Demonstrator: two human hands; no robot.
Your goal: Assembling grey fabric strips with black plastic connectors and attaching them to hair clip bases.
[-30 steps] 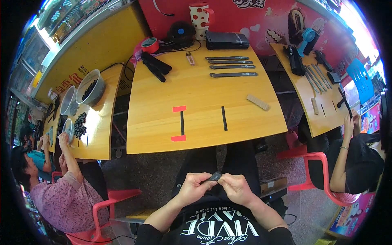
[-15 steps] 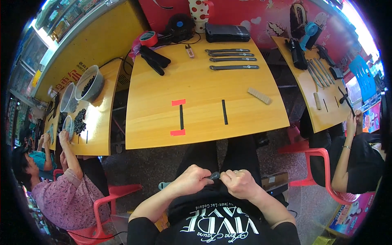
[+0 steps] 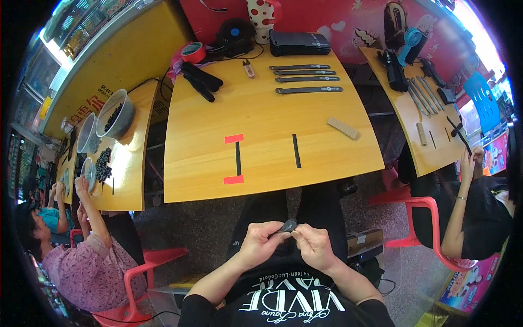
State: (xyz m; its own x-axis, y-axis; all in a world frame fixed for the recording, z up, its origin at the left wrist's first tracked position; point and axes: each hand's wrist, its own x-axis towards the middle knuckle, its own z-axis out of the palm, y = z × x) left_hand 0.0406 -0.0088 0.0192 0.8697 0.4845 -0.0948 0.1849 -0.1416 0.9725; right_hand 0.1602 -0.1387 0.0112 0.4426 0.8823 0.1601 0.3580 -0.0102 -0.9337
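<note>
Over my lap, off the table's front edge, my left hand (image 3: pixel 262 243) and my right hand (image 3: pixel 314 247) are close together, fingers pinched. Between them is a small dark grey, bendy strap-like piece (image 3: pixel 289 225), bunched or folded; the rest of it is hidden by my fingers. On the table (image 3: pixel 212 122) in front lie several flat black straps (image 3: pixel 308 90) with pale print, laid in a row at the back right. Two dark lines mark the table's front part, the left one (image 3: pixel 238 158) with red tape at both ends.
A ribbed beige block (image 3: pixel 342 128) lies at the table's right. Toward the back are small snips (image 3: pixel 248 68), black padded bands (image 3: pixel 200 80), red tape (image 3: pixel 193 52) and a stack of black pouches (image 3: pixel 299 43). Co-workers sit at side tables left and right.
My hands have come closer together and turned, and more of the dark piece shows above my fingers. The view has shifted slightly; the things on the table lie as before.
</note>
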